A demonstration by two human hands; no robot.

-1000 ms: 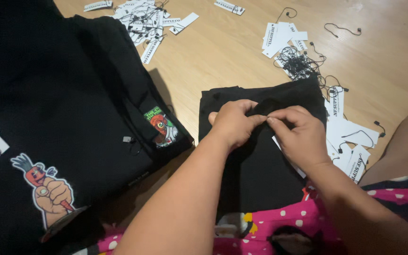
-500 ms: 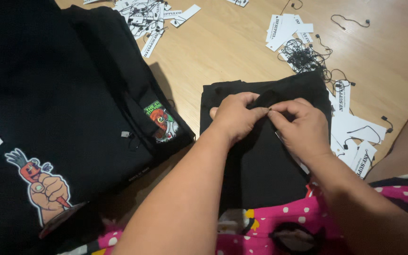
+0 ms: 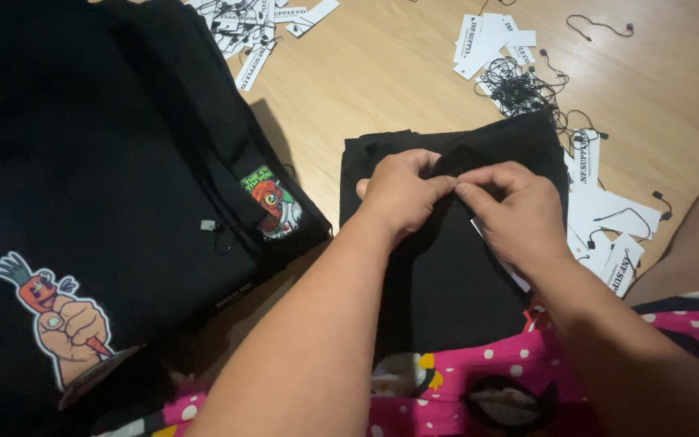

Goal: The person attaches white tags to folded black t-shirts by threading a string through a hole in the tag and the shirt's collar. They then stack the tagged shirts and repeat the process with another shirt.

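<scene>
Both hands (image 3: pixel 455 202) pinch folded black garment (image 3: pixel 455 275); paper tags (image 3: pixel 608 235) just beside.

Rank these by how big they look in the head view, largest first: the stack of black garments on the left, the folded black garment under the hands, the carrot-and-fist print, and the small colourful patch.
1. Stack of black garments
2. Folded black garment
3. Carrot-and-fist print, though it lies nearer the camera
4. Small colourful patch

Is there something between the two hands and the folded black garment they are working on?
Nothing visible. The left hand and right hand already rest directly on the folded black garment, fingertips pinching its fabric near the top edge.
</scene>
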